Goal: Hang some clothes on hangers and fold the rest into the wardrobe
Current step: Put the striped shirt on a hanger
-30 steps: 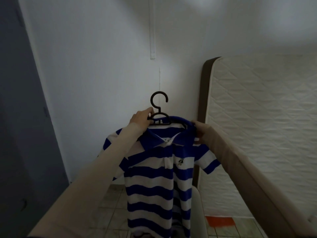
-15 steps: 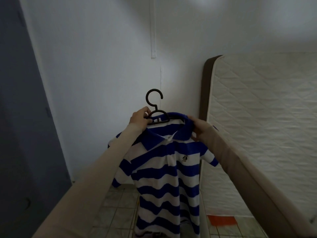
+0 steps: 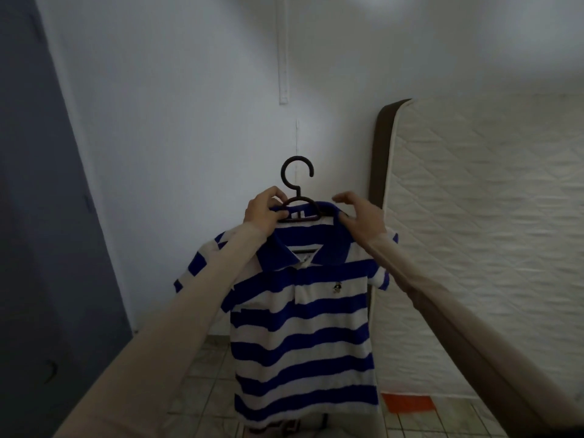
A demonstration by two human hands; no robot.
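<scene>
Head camera: left hand (image 3: 264, 211) gripped the hanger (image 3: 298, 197) carrying the striped shirt (image 3: 303, 311), held up near the mattress (image 3: 474, 232); right hand (image 3: 360, 214) had just released the collar, fingers relaxed, ready for hanging.

Our two arms reach up from the bottom corners to the middle of the picture; our left hand (image 3: 264, 213) has its fingers curled tight in a grip; our right hand (image 3: 361, 216) has loose, spread fingers, thumb low.
</scene>
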